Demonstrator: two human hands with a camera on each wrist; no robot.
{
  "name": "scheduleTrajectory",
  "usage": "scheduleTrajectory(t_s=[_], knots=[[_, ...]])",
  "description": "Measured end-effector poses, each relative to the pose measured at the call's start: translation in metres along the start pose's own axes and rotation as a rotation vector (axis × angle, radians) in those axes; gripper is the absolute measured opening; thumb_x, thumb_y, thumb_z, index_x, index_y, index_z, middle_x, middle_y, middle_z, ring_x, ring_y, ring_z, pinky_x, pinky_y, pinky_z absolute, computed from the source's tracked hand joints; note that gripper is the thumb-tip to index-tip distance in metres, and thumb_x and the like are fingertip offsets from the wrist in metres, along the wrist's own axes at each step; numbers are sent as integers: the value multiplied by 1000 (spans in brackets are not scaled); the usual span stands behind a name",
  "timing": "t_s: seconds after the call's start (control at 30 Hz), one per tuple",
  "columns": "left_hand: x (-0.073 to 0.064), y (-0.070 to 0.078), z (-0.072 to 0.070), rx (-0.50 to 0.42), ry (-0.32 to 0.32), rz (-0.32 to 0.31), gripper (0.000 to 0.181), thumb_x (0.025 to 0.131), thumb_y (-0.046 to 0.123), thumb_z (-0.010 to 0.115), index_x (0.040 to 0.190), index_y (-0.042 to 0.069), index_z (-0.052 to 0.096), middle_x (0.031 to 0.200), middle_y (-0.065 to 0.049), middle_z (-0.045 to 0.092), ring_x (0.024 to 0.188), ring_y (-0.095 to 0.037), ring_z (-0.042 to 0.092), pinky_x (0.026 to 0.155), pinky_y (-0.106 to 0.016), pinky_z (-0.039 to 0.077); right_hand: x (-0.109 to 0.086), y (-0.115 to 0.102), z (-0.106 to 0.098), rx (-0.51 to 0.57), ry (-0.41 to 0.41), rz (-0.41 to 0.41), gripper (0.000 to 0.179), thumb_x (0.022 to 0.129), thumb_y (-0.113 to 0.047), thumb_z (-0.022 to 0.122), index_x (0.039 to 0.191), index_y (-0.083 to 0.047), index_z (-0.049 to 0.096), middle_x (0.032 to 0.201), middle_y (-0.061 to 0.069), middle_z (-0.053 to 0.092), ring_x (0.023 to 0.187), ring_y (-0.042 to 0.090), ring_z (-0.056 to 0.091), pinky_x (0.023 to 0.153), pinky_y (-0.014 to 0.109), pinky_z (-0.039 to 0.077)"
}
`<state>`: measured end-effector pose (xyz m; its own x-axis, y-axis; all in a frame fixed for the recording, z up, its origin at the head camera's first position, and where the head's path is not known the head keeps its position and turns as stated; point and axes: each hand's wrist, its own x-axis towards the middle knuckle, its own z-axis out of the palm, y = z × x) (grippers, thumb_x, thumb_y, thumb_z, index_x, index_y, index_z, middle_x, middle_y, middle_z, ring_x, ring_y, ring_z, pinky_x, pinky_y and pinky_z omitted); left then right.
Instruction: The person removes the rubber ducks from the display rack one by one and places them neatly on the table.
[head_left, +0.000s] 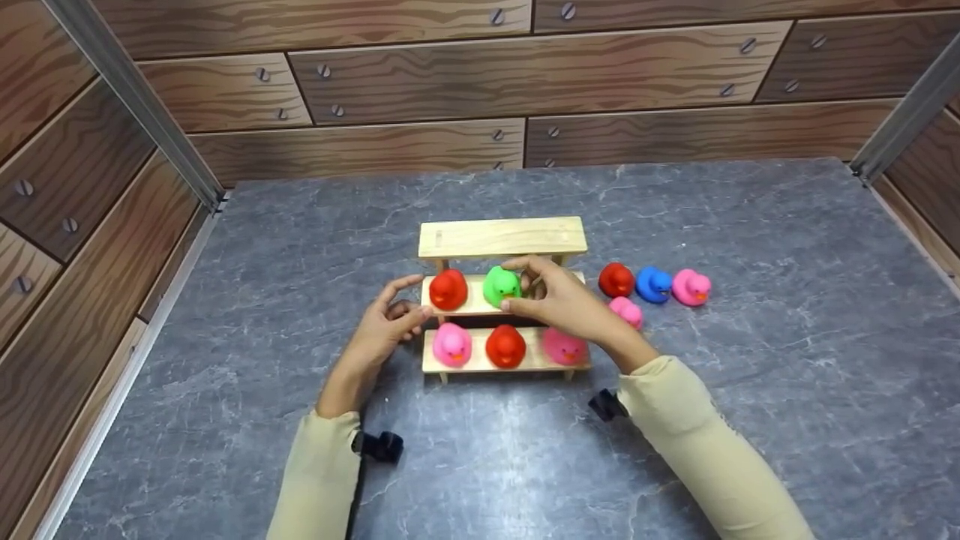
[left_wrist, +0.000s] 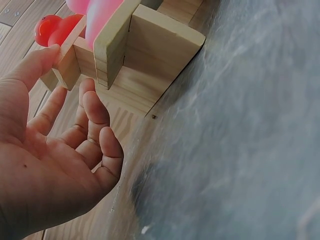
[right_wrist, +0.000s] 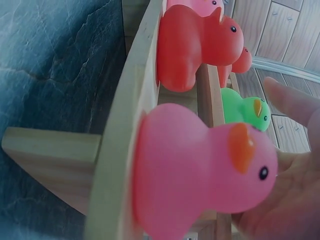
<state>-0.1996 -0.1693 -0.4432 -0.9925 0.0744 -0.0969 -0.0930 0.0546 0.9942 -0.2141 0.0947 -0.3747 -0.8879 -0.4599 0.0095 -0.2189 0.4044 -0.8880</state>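
Note:
A three-tier wooden display stand (head_left: 502, 236) holds rubber ducks on its two lower tiers. My left hand (head_left: 382, 322) holds the left end of the middle tier between thumb and index finger, its other fingers loosely bent. Beside it sits a red duck (head_left: 448, 289). My right hand (head_left: 559, 296) is around a green duck (head_left: 501, 286) standing on the middle tier, thumb in front and index finger behind. In the right wrist view a gap shows between thumb and green duck (right_wrist: 245, 109). On the bottom tier stand a pink duck (head_left: 452, 345), a red duck (head_left: 506, 346) and another pink duck (right_wrist: 200, 170).
Right of the stand, on the grey marbled table (head_left: 787, 360), are a red duck (head_left: 616, 280), a blue duck (head_left: 654, 285) and a pink duck (head_left: 691, 287). Another pink duck (head_left: 625, 312) is partly hidden by my right hand. Wood-patterned walls (head_left: 525, 82) enclose the table.

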Motion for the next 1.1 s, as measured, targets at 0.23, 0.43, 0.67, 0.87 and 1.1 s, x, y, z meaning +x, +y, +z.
scheduleTrajectory(t_s=[0.23,0.43,0.67,0.87,1.1], knots=[[0,0,0,8,-9,2,54,89,7,67,139,13,47,77,4,58,65,-11,51,63,-22,40,1,-1,0,-33,-6,21,53,85,-12,73,131,1,53,90,5,52,75,14,45,67,20,40],[0,0,0,8,-1,-2,54,88,7,67,138,13,47,76,3,59,65,-11,51,63,-23,40,3,0,1,-42,-6,46,52,84,-13,73,130,0,54,89,4,52,76,14,46,69,21,41],[0,0,0,0,3,-14,54,88,8,67,138,15,48,77,3,59,65,-12,51,64,-23,40,3,0,1,-51,21,58,48,85,-13,73,127,0,56,86,3,51,74,14,44,67,22,39],[0,0,0,-1,3,-15,54,88,8,67,138,15,48,77,3,59,65,-11,51,64,-23,40,2,1,2,-73,52,63,46,85,-15,73,126,-1,58,85,2,51,73,14,45,66,22,39],[0,0,-1,2,-16,5,54,88,8,67,139,13,47,77,4,59,65,-11,51,63,-22,39,-5,-2,-3,-77,76,29,44,84,-13,74,123,0,60,84,1,50,72,13,45,64,20,38]])
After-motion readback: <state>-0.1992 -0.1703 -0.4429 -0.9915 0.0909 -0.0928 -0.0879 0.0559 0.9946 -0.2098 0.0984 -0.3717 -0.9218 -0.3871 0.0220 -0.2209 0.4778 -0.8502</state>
